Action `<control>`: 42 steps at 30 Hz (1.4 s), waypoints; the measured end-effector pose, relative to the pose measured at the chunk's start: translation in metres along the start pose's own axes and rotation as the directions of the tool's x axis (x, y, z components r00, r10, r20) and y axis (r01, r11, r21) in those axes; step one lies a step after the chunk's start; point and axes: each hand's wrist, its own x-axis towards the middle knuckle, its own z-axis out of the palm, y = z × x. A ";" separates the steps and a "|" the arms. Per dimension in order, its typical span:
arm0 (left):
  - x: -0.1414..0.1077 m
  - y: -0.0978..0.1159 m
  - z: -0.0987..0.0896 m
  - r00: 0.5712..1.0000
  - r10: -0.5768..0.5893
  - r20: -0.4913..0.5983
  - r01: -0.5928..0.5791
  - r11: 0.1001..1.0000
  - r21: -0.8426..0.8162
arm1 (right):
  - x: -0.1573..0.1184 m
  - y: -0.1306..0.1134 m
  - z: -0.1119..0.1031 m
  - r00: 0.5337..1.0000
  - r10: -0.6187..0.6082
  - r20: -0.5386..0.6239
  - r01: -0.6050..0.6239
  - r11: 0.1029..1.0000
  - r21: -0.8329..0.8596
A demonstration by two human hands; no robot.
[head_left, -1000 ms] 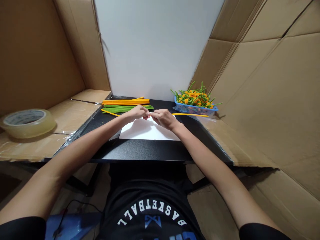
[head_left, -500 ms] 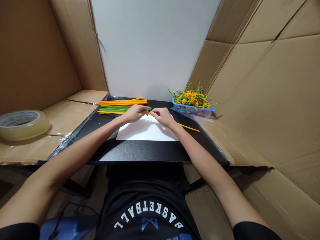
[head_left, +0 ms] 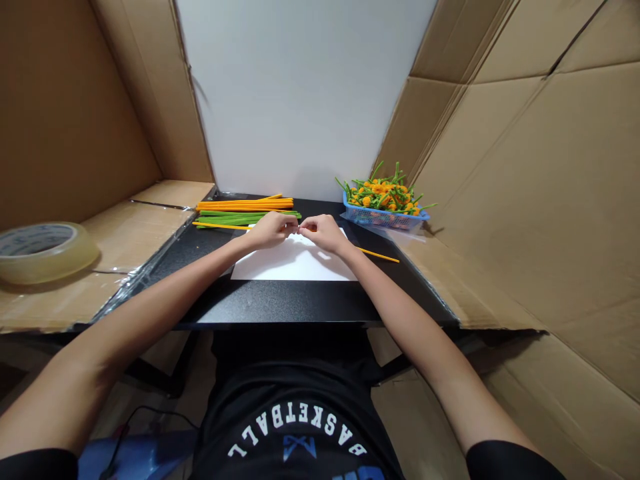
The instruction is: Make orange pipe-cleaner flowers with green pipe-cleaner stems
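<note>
Above a white sheet of paper (head_left: 295,265), my left hand (head_left: 271,229) and my right hand (head_left: 325,233) meet almost fingertip to fingertip. Both are closed in a pinch on an orange pipe cleaner (head_left: 379,255). Orange lengths stick out to the left of my left hand and to the right of my right wrist. My fingers hide the middle, so I cannot tell whether this is one stem or two. Just behind my left hand lie a bundle of green pipe cleaners (head_left: 230,219) and a bundle of orange pipe cleaners (head_left: 240,205).
A blue basket (head_left: 383,217) heaped with orange and green pipe-cleaner flowers stands at the back right of the black table (head_left: 280,303). On cardboard at the left sits a big roll of clear tape (head_left: 65,257). Cardboard walls (head_left: 540,167) flank both sides.
My fingertips have shifted slightly and now cover the bit of orange that showed between them. My left hand sits marginally lower. The bundles and basket are unmoved.
</note>
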 end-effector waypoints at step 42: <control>-0.009 0.000 0.012 0.996 0.087 -0.014 -0.083 0.976 0.200 | 0.000 0.014 -0.001 0.993 -0.052 0.104 0.062 0.994 -0.088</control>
